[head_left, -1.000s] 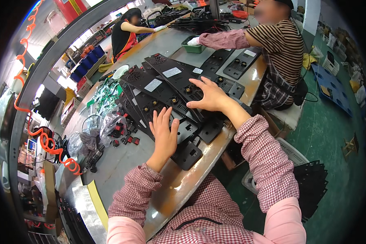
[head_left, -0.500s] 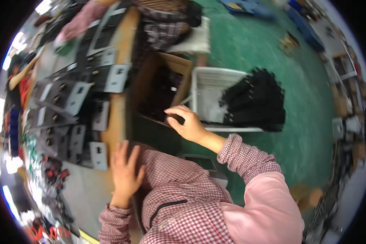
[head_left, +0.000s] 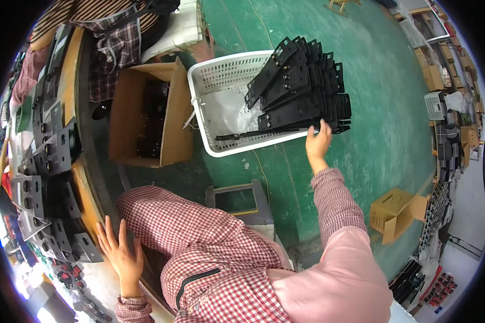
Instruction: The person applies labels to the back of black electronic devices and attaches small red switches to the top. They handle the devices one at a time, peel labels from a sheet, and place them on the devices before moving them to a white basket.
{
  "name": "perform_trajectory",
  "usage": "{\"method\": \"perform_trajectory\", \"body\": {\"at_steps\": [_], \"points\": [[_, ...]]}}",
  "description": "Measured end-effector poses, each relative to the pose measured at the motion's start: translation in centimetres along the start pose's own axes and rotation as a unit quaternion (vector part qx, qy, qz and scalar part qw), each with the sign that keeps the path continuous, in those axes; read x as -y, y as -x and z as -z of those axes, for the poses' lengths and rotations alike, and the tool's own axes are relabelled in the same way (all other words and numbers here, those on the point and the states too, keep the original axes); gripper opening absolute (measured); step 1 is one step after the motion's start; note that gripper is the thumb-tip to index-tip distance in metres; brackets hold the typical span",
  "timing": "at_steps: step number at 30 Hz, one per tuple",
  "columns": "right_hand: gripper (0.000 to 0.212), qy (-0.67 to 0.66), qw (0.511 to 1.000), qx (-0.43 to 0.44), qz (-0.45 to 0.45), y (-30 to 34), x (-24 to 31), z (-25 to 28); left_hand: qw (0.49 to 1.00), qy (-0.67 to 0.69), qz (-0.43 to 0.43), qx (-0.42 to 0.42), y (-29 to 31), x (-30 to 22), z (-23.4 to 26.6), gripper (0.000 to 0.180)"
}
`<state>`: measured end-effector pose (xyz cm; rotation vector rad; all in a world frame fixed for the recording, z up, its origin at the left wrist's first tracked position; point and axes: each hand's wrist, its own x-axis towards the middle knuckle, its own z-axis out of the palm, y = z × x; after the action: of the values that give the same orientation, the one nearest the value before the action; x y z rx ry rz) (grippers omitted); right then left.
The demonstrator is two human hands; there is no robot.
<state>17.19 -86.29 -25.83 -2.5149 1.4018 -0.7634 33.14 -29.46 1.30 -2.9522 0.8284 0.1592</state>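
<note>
My right hand (head_left: 319, 144) reaches to the near right side of a white plastic basket (head_left: 210, 144). Its thumb and fingers are apart, with the fingertips at the lower edge of a fanned stack of flat black strips (head_left: 302, 86). Those strips have slotted ends and small round metal fittings. They lie across the basket's right part and hang past its rim. Whether the fingertips touch a strip I cannot tell. My left hand (head_left: 121, 258) lies with spread fingers against the wooden edge of the worktable (head_left: 89, 191), holding nothing. Several similar dark strips (head_left: 54, 153) lie overlapping on that table.
Between table and basket stands an open cardboard box (head_left: 175, 121) with dark items inside. A grey step stool (head_left: 261, 202) is close to my knees. Another open carton (head_left: 390, 212) stands on the green floor to the right. Another person's checked clothing (head_left: 116, 51) shows at the upper left.
My right hand has moved right, from beside the cardboard box to the black strips at the basket. The view has swung rightward. My left hand remains spread at the table edge.
</note>
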Motion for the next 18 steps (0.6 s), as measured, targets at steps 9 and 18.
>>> {"method": "perform_trajectory", "body": {"at_steps": [9, 18], "points": [[0.068, 0.187, 0.972, 0.073, -0.123, -8.9, 2.4, -2.5, 0.999, -0.028, 0.028, 0.018, -0.2, -0.4, 0.0, 0.050], [0.063, 0.250, 0.964, 0.052, -0.068, -9.5, 3.3, -2.4, 0.999, -0.025, 0.039, 0.024, -0.1, -0.4, 0.1, 0.046]]}}
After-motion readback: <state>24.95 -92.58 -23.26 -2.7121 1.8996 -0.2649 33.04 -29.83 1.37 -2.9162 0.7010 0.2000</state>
